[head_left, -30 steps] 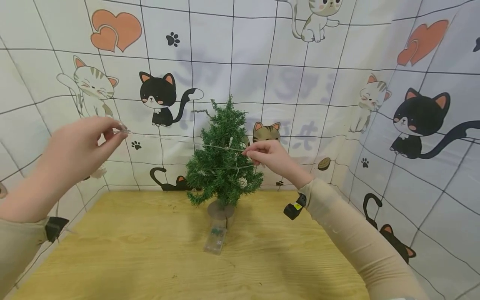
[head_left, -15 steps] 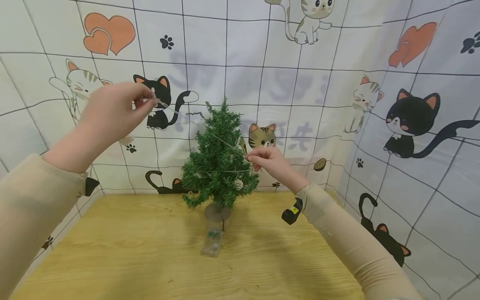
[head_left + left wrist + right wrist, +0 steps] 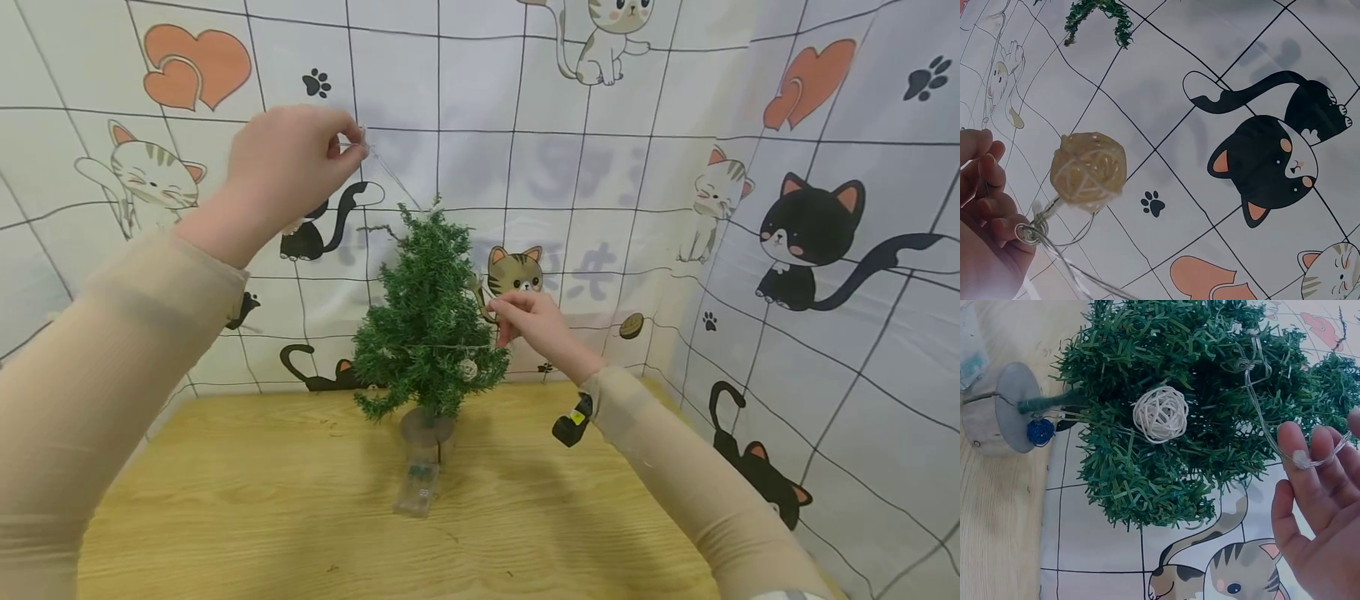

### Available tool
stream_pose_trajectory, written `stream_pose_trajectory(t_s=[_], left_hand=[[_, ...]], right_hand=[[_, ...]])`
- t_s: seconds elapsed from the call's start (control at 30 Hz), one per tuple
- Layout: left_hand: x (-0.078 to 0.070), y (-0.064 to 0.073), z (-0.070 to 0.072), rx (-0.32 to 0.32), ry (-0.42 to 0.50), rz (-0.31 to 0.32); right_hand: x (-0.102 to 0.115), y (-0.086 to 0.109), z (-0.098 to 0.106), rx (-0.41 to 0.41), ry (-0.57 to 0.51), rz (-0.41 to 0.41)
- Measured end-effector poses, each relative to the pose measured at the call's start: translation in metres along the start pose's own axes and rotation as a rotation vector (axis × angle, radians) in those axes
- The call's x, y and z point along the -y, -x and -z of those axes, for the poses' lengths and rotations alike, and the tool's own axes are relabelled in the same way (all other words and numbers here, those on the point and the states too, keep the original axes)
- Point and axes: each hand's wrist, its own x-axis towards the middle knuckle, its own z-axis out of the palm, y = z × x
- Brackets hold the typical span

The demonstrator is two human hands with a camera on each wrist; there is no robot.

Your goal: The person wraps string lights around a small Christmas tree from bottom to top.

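A small artificial Christmas tree [image 3: 427,317] stands upright on a round base [image 3: 426,429]. Up and left of its top, my left hand [image 3: 296,162] pinches a thin wire string of lights that slants down to the treetop. In the left wrist view a coil of the light string [image 3: 1035,232] hangs by the fingers, with a pale woven ball [image 3: 1088,172] on it. My right hand [image 3: 536,325] is at the tree's right side, holding another stretch of the string lights [image 3: 1302,460] across its fingers. A white woven ball [image 3: 1160,414] sits among the branches.
A clear battery box [image 3: 417,490] lies on the wooden table [image 3: 300,517] before the base. A blue woven ball [image 3: 1040,432] hangs beside the base in the right wrist view. A cat-print sheet [image 3: 480,100] rises close behind the tree and along the right.
My left hand has risen and moved right, bringing its end of the string from beside the tree to above and left of its top. The right hand stays by the tree's right side.
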Motion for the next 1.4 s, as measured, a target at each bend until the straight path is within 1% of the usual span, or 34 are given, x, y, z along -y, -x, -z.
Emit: stream_pose_trajectory(t_s=[0.13, 0.2, 0.3, 0.4, 0.5, 0.63, 0.73, 0.87, 0.93, 1.03, 1.17, 1.3, 1.4], left_hand=[[-0.008, -0.016, -0.004, 0.009, -0.001, 0.004], [-0.012, -0.023, -0.007, 0.023, 0.0, 0.013], [-0.015, -0.032, -0.011, 0.03, -0.008, 0.022], [-0.019, -0.04, -0.014, 0.036, -0.019, 0.038], [-0.019, -0.047, -0.015, 0.04, -0.025, 0.055], [-0.019, -0.052, -0.018, 0.056, -0.025, 0.069], [-0.017, -0.054, -0.022, 0.084, -0.029, 0.086], [-0.016, -0.057, -0.026, 0.112, -0.015, 0.1], [-0.016, -0.059, -0.028, 0.113, 0.002, 0.087], [-0.016, -0.064, -0.031, 0.115, 0.012, 0.05], [-0.016, -0.07, -0.033, 0.132, -0.029, -0.028], [-0.013, -0.07, -0.035, 0.147, -0.087, -0.124], [-0.01, -0.07, -0.036, 0.135, -0.094, -0.167]], right_hand=[[-0.001, -0.003, -0.003, -0.063, -0.002, -0.015], [-0.002, -0.004, -0.004, -0.096, 0.005, -0.007], [-0.003, -0.006, -0.005, -0.141, 0.005, 0.027], [-0.004, -0.007, -0.005, -0.179, 0.025, 0.087], [-0.005, -0.007, -0.003, -0.206, 0.132, 0.166], [-0.006, -0.008, -0.001, -0.247, 0.344, 0.271], [-0.007, -0.009, -0.001, -0.273, 0.445, 0.301], [-0.007, -0.013, -0.002, -0.301, 0.535, 0.29], [-0.007, -0.014, -0.002, -0.317, 0.569, 0.277], [-0.007, -0.015, -0.001, -0.328, 0.597, 0.252], [-0.006, -0.017, -0.001, -0.306, 0.617, 0.197], [-0.007, -0.019, -0.003, -0.282, 0.657, 0.143], [-0.007, -0.022, -0.003, -0.276, 0.678, 0.118]])
